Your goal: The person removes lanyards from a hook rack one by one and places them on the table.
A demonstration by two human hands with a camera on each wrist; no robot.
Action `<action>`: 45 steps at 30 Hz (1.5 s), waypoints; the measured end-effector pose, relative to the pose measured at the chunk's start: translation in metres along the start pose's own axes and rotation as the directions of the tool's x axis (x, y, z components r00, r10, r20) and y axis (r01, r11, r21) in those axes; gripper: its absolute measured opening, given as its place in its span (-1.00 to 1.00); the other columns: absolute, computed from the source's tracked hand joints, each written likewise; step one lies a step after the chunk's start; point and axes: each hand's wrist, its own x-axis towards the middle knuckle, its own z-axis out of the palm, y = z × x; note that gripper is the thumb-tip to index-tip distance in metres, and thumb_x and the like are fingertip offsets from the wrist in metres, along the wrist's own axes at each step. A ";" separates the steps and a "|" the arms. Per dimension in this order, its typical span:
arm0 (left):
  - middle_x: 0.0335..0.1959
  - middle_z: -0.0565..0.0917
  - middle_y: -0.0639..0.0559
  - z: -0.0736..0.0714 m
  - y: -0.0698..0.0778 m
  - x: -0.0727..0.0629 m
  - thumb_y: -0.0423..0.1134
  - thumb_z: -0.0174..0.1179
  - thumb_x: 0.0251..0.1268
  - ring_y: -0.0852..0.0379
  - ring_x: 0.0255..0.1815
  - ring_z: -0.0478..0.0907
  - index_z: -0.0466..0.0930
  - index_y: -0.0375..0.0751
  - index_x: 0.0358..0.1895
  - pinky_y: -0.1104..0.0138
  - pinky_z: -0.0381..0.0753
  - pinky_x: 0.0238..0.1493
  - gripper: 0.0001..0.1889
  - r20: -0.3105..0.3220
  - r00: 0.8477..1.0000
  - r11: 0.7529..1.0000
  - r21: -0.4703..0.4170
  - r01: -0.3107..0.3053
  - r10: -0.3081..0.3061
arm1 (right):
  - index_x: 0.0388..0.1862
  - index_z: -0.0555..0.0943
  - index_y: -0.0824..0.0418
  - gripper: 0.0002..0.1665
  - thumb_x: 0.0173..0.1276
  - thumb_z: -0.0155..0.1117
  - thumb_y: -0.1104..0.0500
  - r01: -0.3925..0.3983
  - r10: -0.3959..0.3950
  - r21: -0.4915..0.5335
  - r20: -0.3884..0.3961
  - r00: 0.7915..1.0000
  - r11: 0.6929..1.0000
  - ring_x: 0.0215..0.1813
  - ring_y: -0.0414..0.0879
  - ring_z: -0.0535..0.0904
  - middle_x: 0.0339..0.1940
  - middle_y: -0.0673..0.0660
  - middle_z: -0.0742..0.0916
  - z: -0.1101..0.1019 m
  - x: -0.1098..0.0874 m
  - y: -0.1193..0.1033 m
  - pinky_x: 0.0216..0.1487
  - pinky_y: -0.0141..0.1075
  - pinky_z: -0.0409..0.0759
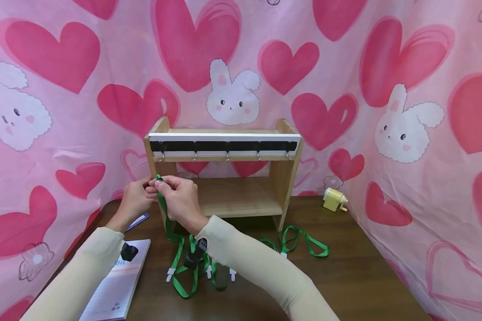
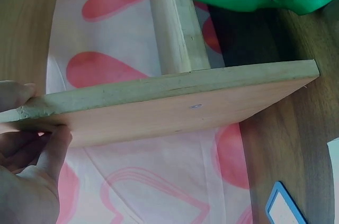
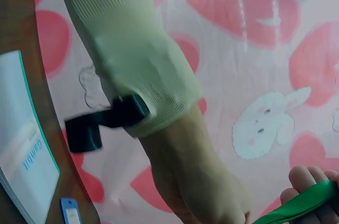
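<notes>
A small wooden rack stands on the table, with a row of metal hooks along its top front rail. My left hand is at the rack's left side panel; its thumb and fingers grip the panel's edge from both faces. Beside it, my right hand pinches a green lanyard between thumb and fingers, below the leftmost hook. The strap hangs down toward more green lanyards with white clips, lying on the tabletop. In the right wrist view the lanyard crosses the right fingers.
A notebook lies at the left front, and a blue-edged card lies behind it. Another green lanyard spreads to the right of the rack. A yellow pencil sharpener sits at the back right. A patterned pink curtain surrounds the table.
</notes>
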 end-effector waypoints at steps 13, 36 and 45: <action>0.10 0.71 -0.40 0.000 0.004 0.004 -0.10 0.30 0.38 -0.38 0.01 0.73 0.51 -0.31 0.36 -0.10 0.74 -0.03 -0.43 0.013 1.000 0.999 -0.038 -0.006 0.006 | -0.01 0.65 0.53 -0.68 0.52 0.17 0.25 -0.068 -0.007 0.274 0.265 0.964 0.959 0.02 0.45 0.71 -0.06 0.58 0.73 -0.010 -0.046 -0.012 -0.01 -0.19 0.79; 0.17 0.66 -0.42 0.003 0.000 0.002 -0.12 0.29 0.39 -0.40 0.08 0.69 0.46 -0.34 0.39 -0.12 0.73 -0.06 -0.41 0.018 1.000 1.000 -0.026 -0.002 0.003 | 0.07 0.57 0.66 -0.59 0.56 0.10 0.26 -0.223 0.091 0.304 0.393 0.915 0.926 0.11 0.62 0.54 0.04 0.71 0.63 -0.009 -0.078 0.025 0.11 -0.14 0.76; 0.18 0.65 -0.43 0.004 0.000 0.001 -0.09 0.30 0.38 -0.40 0.08 0.69 0.45 -0.35 0.40 -0.13 0.72 -0.03 -0.38 0.012 1.000 1.000 -0.027 0.008 -0.008 | -0.01 0.69 0.49 -0.71 0.49 0.20 0.27 -0.243 0.181 0.263 0.239 0.954 0.934 0.00 0.31 0.77 -0.03 0.57 0.73 -0.004 -0.048 0.085 0.04 -0.17 0.79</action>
